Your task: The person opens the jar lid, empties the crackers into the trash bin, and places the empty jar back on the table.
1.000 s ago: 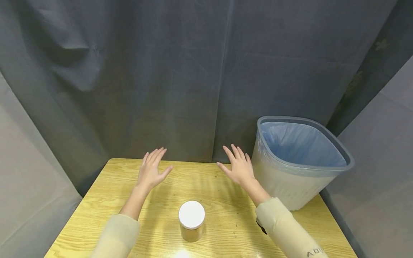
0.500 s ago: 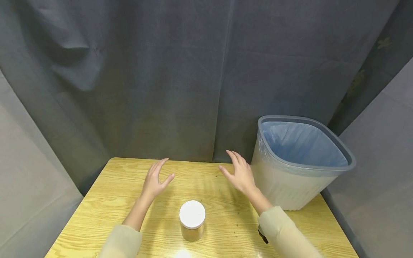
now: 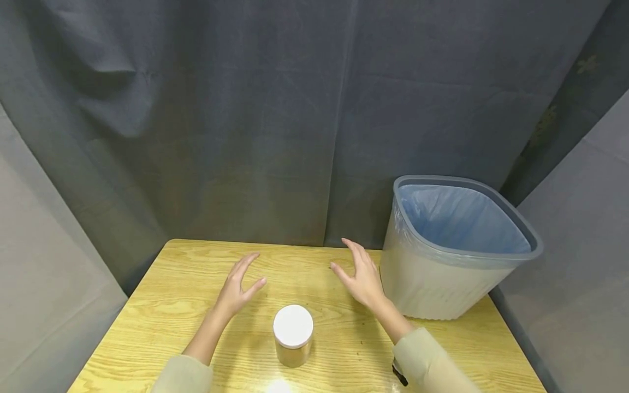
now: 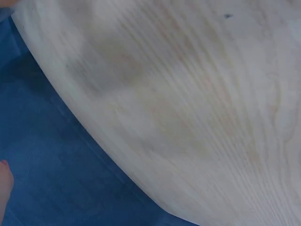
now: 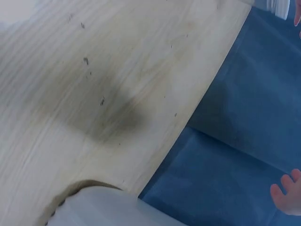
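Note:
A round jar with a white lid and a tan, see-through-looking body stands upright on the wooden table. Beyond it and to its left, my left hand hovers with fingers extended, thumb spread apart, holding nothing. On the other side my right hand is held in the air near the bin, fingers lightly bent and thumb apart, also holding nothing. The palms roughly face each other. Only fingertips show at the edge of the left wrist view, and some fingers at the edge of the right wrist view.
A pale waste bin with a grey rim and blue-tinted liner stands at the table's right rear. Dark grey curtain hangs behind the table; lighter panels flank it. Small dark specks mark the tabletop.
Both hands have lowered and drawn slightly back toward the person, their fingers bending a little more. The jar and bin stay in place.

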The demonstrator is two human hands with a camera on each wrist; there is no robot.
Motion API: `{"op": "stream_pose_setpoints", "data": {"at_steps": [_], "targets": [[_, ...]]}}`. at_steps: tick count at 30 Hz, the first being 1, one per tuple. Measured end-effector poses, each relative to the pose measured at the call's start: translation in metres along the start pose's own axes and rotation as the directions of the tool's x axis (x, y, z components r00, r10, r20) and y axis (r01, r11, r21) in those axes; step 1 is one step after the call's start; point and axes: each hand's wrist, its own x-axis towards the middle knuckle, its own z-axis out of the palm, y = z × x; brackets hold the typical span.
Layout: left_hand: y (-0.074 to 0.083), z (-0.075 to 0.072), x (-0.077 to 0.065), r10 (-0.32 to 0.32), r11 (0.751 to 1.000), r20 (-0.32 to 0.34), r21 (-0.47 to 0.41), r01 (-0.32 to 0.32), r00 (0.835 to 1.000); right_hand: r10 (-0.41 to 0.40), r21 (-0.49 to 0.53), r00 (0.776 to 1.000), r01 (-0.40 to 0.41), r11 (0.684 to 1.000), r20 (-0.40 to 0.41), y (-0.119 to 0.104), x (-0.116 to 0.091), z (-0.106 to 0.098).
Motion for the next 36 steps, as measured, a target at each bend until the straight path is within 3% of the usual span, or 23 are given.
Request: {"op": "stream_pose_setpoints", "data": {"at_steps": [7, 15, 18, 25, 36], "targets": [[-0.006, 0.007, -0.017, -0.009, 0.999, 0.057, -0.031, 0.011, 0.998, 0.021, 0.003, 1.000, -0.021, 1.000, 0.005, -0.002, -0.009, 0.007], [-0.009, 0.016, -0.033, -0.012, 0.992, 0.103, -0.125, 0.025, 0.995, -0.021, 0.037, 1.000, 0.021, 0.999, 0.017, -0.003, -0.018, 0.013], [-0.003, 0.017, -0.037, -0.004, 0.989, 0.108, -0.148, 0.020, 0.994, -0.021, 0.059, 0.999, 0.019, 0.998, 0.028, -0.004, -0.022, 0.015], [0.026, 0.005, -0.042, 0.044, 0.984, 0.119, -0.179, -0.022, 0.992, -0.035, 0.072, 0.998, 0.032, 0.997, 0.045, -0.006, -0.030, 0.020], [0.029, 0.006, -0.057, 0.061, 0.979, 0.122, -0.202, -0.036, 0.991, -0.081, 0.077, 0.994, 0.076, 0.994, 0.068, -0.011, -0.039, 0.029]]}}
